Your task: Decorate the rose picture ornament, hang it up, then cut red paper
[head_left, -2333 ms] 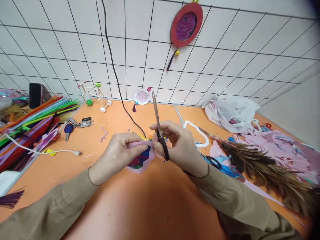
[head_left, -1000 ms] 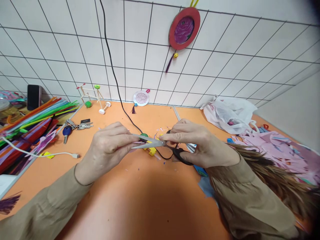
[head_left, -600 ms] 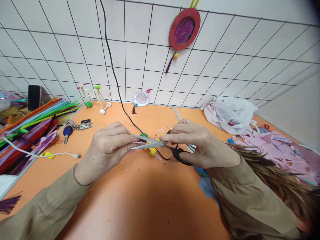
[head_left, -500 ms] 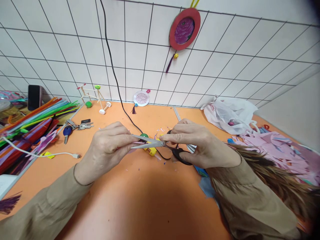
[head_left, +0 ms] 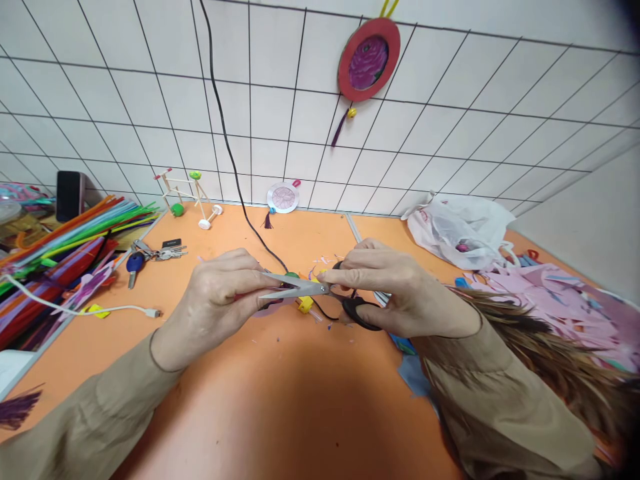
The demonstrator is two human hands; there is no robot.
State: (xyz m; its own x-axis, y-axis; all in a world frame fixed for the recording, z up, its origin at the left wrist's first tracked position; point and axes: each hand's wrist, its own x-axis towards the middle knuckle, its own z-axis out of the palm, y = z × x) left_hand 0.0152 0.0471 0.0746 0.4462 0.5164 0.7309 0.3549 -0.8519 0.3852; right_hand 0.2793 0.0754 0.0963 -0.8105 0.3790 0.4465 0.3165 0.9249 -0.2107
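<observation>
In my right hand [head_left: 395, 287] is a pair of scissors [head_left: 313, 289] with black handles, its blades pointing left and slightly parted. My left hand [head_left: 215, 303] pinches a thin purplish piece [head_left: 274, 307] between thumb and fingers. Most of that piece is hidden by the fingers and blades, and I cannot tell its material. The blade tips reach the left fingertips and lie along the piece. Behind the blades, on the orange table [head_left: 300, 387], are a small yellow object [head_left: 305, 305] and a green one [head_left: 291, 275], both partly covered.
Coloured pipe cleaners [head_left: 75, 253], keys [head_left: 135, 261] and a white cable [head_left: 120, 309] lie on the left. A small stick model [head_left: 187, 193] stands near the tiled wall. On the right are a plastic bag [head_left: 457, 230], pink scraps [head_left: 555, 300] and brown feathers [head_left: 540, 333].
The scissor blades have closed a little and shifted slightly left. The purplish piece in my left hand has tilted and shows more below the blades.
</observation>
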